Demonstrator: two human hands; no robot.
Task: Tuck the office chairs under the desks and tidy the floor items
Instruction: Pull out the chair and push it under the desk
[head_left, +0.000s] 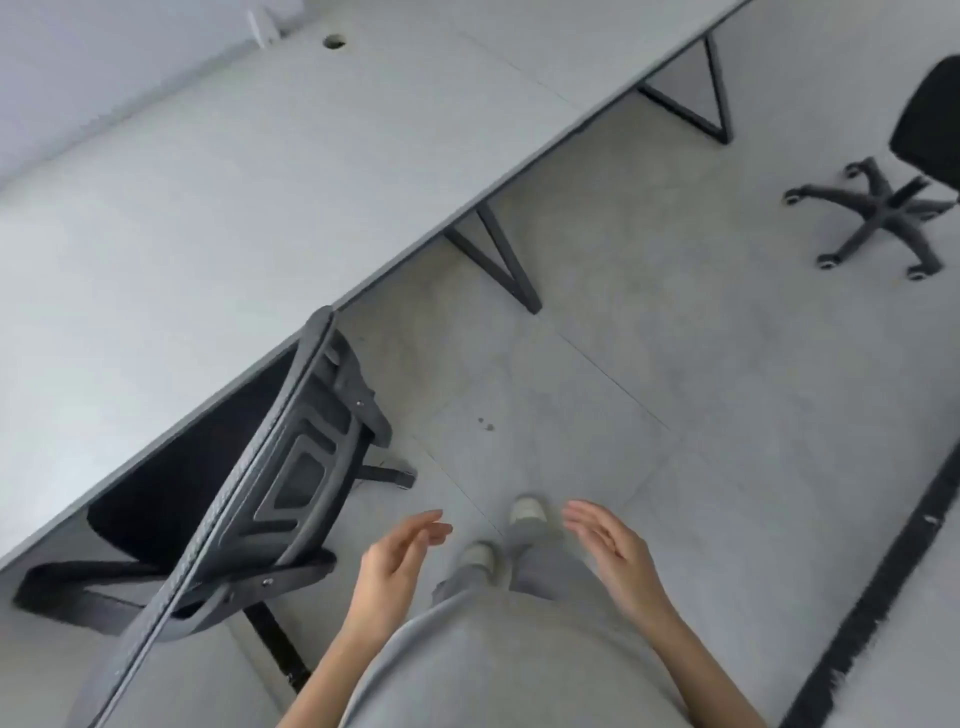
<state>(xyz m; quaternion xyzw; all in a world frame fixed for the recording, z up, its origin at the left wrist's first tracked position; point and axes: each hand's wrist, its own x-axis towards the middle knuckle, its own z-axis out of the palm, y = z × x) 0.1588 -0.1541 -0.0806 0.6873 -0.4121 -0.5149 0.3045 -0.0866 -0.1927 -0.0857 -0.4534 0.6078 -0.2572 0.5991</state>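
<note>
So on the left there's a long grey desk (270, 171) running diagonally along the wall, with a black office chair (244, 483) pushed in so the seat sits under the desk edge and the backrest stands just outside it. Dark angled desk legs (498, 254) show further along. In the middle, the left hand (397, 558) floats just right of the chair back, not touching it, fingers relaxed and loosely spread, holding nothing. Below it you can see grey trousers and light shoes (527, 512) on the concrete floor (675, 364). The right hand (615, 551) hangs the same way, open palm, nothing in it. Far right, a second office chair (893, 192) sits out on the floor, well apart from the desk, and a black strip (883, 592) runs along the floor's lower right.
</note>
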